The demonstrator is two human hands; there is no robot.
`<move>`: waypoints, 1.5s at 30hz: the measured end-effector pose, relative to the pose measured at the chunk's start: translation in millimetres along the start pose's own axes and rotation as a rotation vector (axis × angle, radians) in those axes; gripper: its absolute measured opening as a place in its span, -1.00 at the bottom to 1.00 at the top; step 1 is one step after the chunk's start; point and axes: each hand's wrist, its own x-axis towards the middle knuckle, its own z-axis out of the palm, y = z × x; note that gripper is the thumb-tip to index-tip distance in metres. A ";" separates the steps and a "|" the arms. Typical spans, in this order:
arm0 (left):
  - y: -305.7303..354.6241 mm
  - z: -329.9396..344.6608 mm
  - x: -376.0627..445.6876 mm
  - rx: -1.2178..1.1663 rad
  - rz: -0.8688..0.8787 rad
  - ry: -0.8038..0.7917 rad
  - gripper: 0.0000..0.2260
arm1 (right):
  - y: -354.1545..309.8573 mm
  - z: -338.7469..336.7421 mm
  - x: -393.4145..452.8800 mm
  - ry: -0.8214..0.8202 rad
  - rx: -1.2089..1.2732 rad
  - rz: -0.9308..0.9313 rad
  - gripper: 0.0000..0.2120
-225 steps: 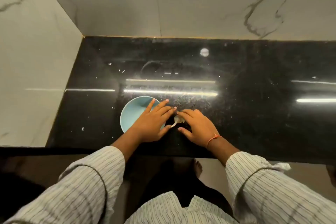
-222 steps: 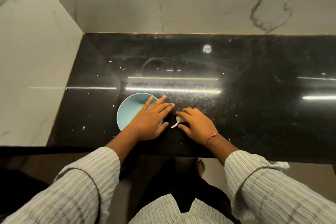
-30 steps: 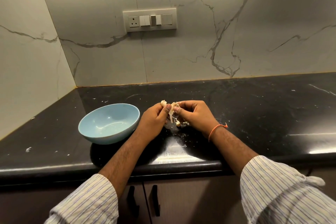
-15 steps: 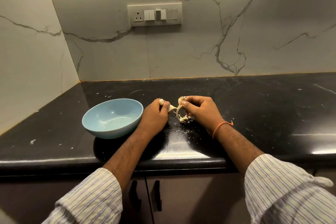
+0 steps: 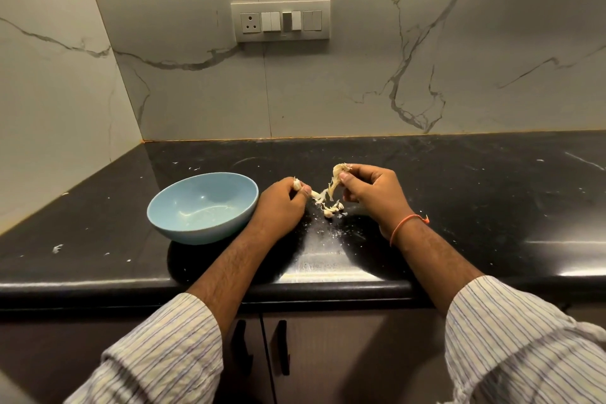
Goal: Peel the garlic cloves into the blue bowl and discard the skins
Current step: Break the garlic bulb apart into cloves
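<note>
Pulling apart at frame centre, my left hand (image 5: 282, 207) pinches a clove (image 5: 296, 184) while my right hand (image 5: 370, 193) pinches the skin (image 5: 331, 188), now stretched wider than a moment ago. The clove is nearly free; the bowl (image 5: 200, 207) waits lower left.

On my feed the worktop (image 5: 459, 193) is glossy black with white flecks and pale streaks of reflected light, and the bowl (image 5: 203, 207) near its left end is plain pale blue inside and out. The wall (image 5: 360, 85) behind is off-white marble with thin grey veins, carrying a beige switch plate (image 5: 280, 22) with white and grey switches. I see cream sleeves (image 5: 170, 351) with fine blue-grey stripes, an orange thread (image 5: 406, 226) on the right wrist, creamy white garlic skin (image 5: 331, 190), and dark brown cupboard doors (image 5: 328, 354) with black handles below.
</note>
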 end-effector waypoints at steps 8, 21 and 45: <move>-2.0 -2.0 -3.5 -0.064 0.027 -0.039 -0.77 | 4.6 2.2 1.2 -0.024 -0.140 -0.049 -0.88; 3.0 -1.7 -15.7 -0.087 0.276 0.025 -0.64 | 2.4 4.8 1.0 0.021 -0.191 -0.158 -0.83; 40.4 -17.9 78.5 0.495 0.092 -0.122 -0.87 | 19.4 -2.9 15.5 0.306 0.000 -0.042 -0.68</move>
